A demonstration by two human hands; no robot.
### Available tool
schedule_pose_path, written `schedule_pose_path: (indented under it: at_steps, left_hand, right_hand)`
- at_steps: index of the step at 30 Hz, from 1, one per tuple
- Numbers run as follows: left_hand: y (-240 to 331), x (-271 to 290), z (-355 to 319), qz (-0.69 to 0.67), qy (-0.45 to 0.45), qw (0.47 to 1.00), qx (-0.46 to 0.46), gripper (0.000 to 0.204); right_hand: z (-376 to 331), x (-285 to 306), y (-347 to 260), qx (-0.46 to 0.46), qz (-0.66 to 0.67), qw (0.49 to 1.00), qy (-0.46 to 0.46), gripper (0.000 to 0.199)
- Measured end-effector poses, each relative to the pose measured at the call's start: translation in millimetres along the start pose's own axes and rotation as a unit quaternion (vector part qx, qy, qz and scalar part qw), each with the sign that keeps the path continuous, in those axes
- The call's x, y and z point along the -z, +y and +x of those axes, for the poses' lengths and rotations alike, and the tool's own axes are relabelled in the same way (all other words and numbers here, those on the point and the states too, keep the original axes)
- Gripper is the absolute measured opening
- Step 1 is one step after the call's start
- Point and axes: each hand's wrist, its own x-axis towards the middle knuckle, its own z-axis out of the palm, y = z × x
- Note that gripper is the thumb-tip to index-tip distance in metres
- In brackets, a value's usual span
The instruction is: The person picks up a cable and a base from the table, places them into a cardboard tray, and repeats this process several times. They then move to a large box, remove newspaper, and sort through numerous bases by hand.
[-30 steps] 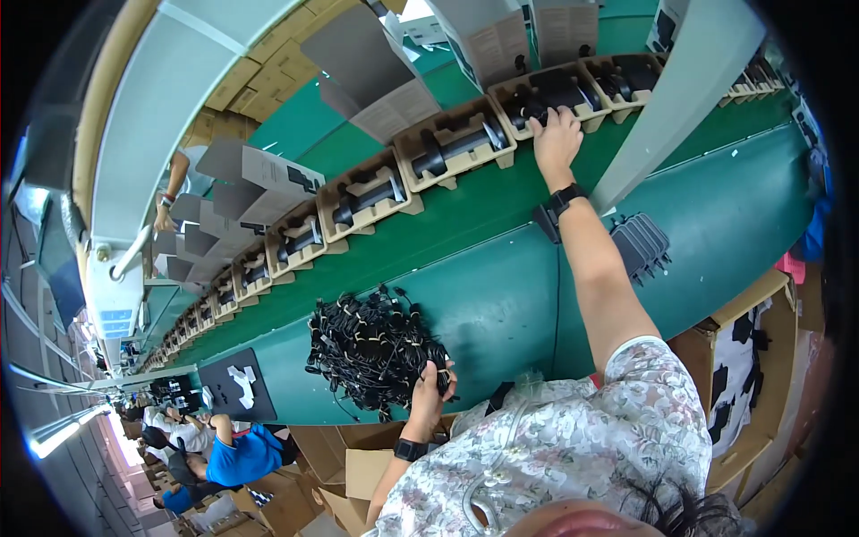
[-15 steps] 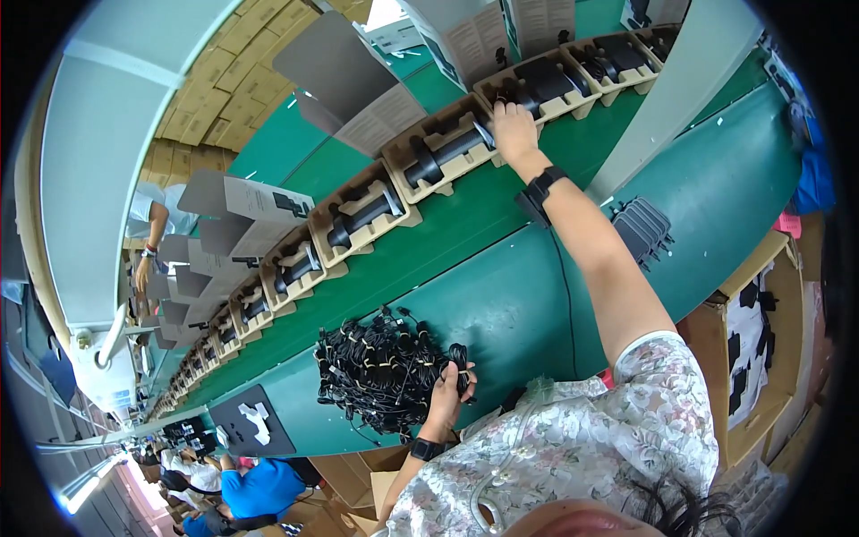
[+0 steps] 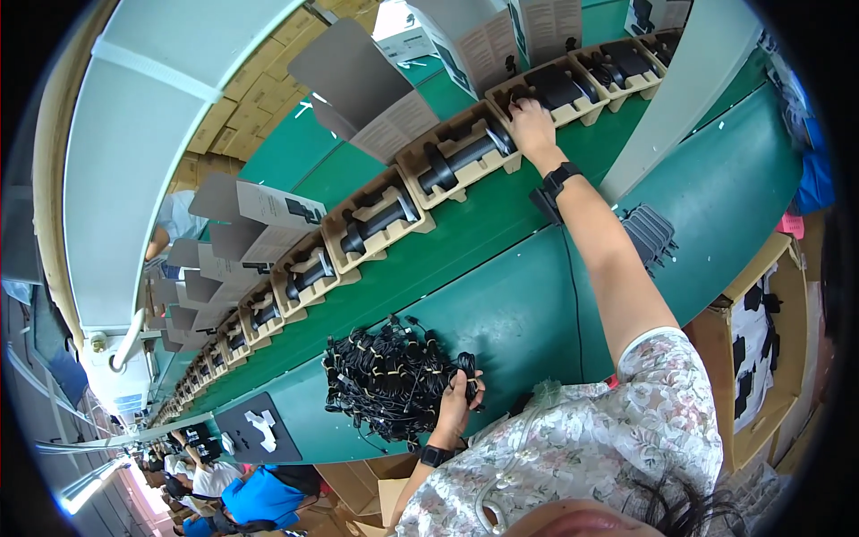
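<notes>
My left hand (image 3: pixel 456 404) is closed round a small coiled black cable (image 3: pixel 466 365), at the right side of a big heap of tied black cables (image 3: pixel 380 380). Up at the row of trays, my right hand (image 3: pixel 534 127) reaches into the near-left end of a brown pulp tray (image 3: pixel 573 111) that holds a flat black part (image 3: pixel 550 83). Its fingers are bent down into the tray, and what they grip is hidden. Left of it, another pulp tray (image 3: pixel 472 168) carries a black cylindrical part (image 3: pixel 465 152). A black band with a corded box sits on my right wrist.
Trays run in a line along the green conveyor (image 3: pixel 385 286). Open printed cartons (image 3: pixel 394 125) stand behind them. A pale post (image 3: pixel 684 98) rises right of my right arm. Dark ribbed parts (image 3: pixel 649 234) lie on the green table. An open cardboard box (image 3: pixel 787 358) stands at right.
The view has shifted slightly, so the scene sits a little further right. Both hands keep to the same places. A co-worker's forearm at the far left is now mostly hidden behind the frame.
</notes>
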Motion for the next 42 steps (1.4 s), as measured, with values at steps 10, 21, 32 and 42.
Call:
schedule_pose_path:
  at_steps: [10, 21, 32, 42]
  left_hand:
    - [-20, -4, 1, -0.045, -0.009, 0.999, -0.005, 0.034]
    - [-11, -29, 20, 0.007, -0.087, 0.996, -0.005, 0.01]
    - [-12, -65, 37, 0.069, -0.103, 0.992, 0.016, 0.023]
    - [6, -85, 34, 0.099, -0.132, 0.986, -0.037, 0.023]
  right_hand:
    - [-5, -7, 20, -0.012, 0.009, 0.998, -0.067, 0.029]
    - [-181, 65, -49, 0.168, 0.158, 0.971, 0.059, 0.032]
    - [-305, 118, 66, -0.103, -0.171, 0.975, -0.097, 0.064]
    - [-304, 125, 44, 0.062, -0.209, 0.963, -0.158, 0.043]
